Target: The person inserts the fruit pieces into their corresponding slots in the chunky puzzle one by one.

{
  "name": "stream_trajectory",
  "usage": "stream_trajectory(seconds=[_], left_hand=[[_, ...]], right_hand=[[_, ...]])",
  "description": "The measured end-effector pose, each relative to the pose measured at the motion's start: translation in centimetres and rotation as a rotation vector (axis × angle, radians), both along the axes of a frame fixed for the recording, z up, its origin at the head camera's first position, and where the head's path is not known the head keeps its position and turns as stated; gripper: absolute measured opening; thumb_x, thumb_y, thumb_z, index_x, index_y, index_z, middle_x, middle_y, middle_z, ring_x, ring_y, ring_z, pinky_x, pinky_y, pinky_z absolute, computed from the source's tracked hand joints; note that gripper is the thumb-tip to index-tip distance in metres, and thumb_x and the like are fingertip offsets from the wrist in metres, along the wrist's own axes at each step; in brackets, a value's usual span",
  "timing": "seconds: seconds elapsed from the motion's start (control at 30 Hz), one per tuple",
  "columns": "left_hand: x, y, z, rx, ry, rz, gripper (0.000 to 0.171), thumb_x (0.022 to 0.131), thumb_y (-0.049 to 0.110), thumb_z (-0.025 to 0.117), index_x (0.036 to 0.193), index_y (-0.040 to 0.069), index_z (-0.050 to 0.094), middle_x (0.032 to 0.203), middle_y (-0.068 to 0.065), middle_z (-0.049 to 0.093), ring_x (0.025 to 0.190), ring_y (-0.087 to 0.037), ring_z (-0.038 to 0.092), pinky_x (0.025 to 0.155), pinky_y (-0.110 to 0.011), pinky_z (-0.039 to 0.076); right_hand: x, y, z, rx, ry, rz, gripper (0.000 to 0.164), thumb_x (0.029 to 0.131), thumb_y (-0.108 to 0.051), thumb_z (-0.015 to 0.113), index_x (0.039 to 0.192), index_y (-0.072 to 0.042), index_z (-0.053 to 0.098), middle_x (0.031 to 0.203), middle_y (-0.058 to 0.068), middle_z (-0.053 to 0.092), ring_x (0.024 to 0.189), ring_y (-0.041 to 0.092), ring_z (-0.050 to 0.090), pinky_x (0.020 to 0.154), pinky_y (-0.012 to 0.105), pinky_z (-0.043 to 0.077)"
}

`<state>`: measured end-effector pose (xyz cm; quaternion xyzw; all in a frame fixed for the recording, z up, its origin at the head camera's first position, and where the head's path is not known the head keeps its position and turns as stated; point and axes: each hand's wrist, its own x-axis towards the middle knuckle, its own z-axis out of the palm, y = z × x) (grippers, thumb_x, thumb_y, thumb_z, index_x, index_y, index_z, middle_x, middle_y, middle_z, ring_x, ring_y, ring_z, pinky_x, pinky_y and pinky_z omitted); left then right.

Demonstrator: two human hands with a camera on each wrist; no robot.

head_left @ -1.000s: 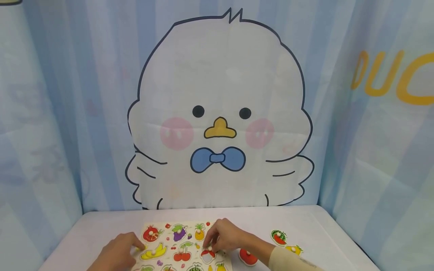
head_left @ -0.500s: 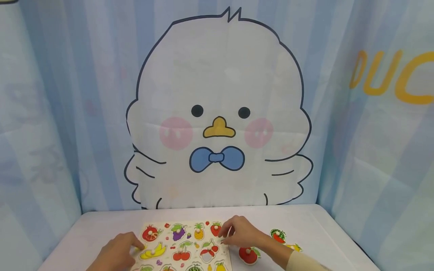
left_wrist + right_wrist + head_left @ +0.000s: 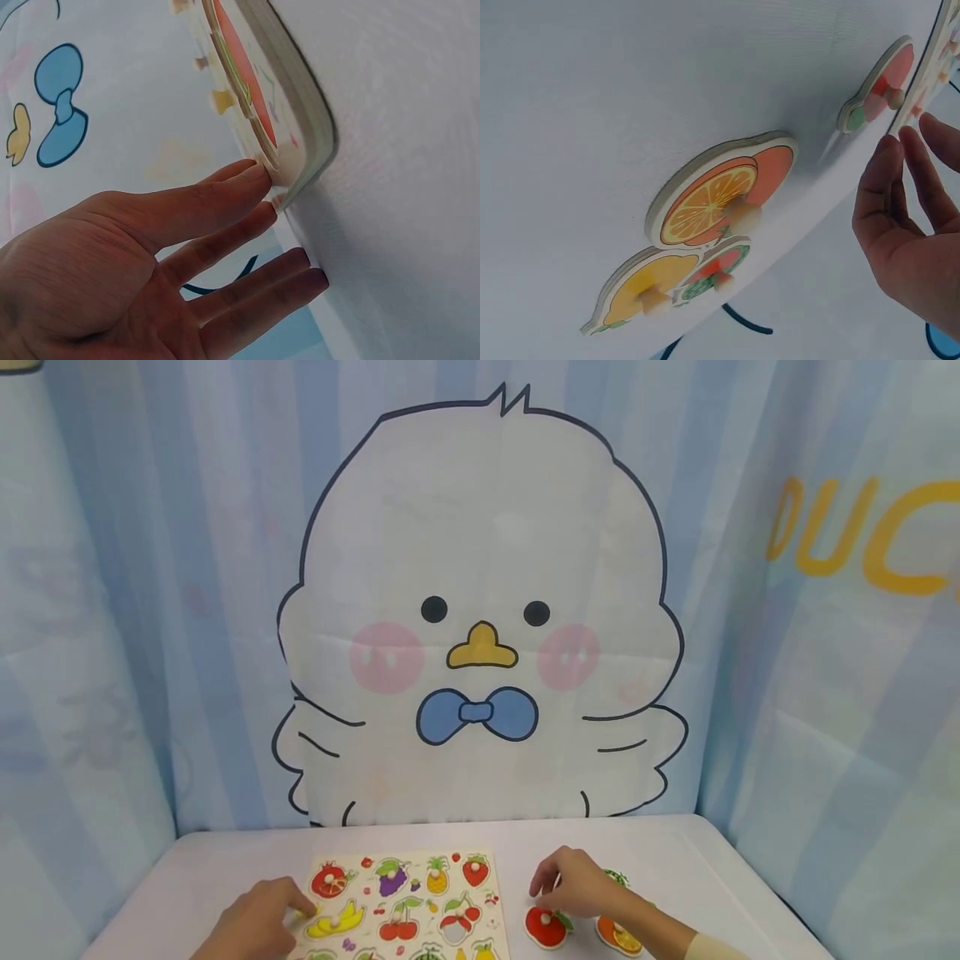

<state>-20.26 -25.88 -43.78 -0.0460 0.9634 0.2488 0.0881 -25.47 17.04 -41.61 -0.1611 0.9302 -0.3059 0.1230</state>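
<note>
The fruit knob puzzle board (image 3: 420,863) lies on the table, with bananas, cherries, grapes and other fruit pieces on it. My left hand (image 3: 251,920) rests at its left edge; in the left wrist view the thumb (image 3: 244,184) touches the board's corner and the other fingers stretch along its side. To the right of the board, my right hand (image 3: 572,881) hovers over a red fruit piece (image 3: 545,932) with a green leaf and a round knob. Its fingers bend loosely and hold nothing; the right wrist view shows the fingertips apart from the knob.
An orange piece (image 3: 712,206), a yellow fruit piece (image 3: 649,281) and a watermelon piece (image 3: 718,271) lie close together on the table, partly behind my right forearm in the head view. A curtain with a cartoon duck (image 3: 480,568) hangs behind the table.
My right hand has moved right, from the red-and-white piece on the board to above the loose red fruit piece. It has come away from that piece. My left hand stays put.
</note>
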Motion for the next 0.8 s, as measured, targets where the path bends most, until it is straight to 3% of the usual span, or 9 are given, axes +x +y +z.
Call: stream_trajectory(seconds=[0.4, 0.8], left_hand=[[0.5, 0.35, 0.46, -0.007, 0.009, -0.01, 0.034, 0.069, 0.005, 0.079, 0.099, 0.009, 0.065, 0.1, -0.005, 0.063, 0.09, -0.025, 0.057, 0.087, -0.058, 0.047], [0.33, 0.21, 0.17, -0.007, 0.019, -0.007, 0.033, 0.069, 0.006, 0.08, 0.099, 0.009, 0.065, 0.1, -0.004, 0.063, 0.089, -0.024, 0.057, 0.088, -0.059, 0.047]], right_hand=[[0.99, 0.58, -0.36, 0.048, -0.091, -0.084, 0.015, 0.072, -0.016, 0.082, 0.078, -0.017, 0.068, 0.074, 0.003, 0.059, 0.066, 0.016, 0.055, 0.059, 0.026, 0.05], [1.04, 0.87, -0.63, 0.044, -0.066, -0.049, 0.02, 0.068, -0.009, 0.084, 0.079, -0.016, 0.068, 0.069, 0.002, 0.059, 0.062, 0.015, 0.055, 0.055, 0.024, 0.048]])
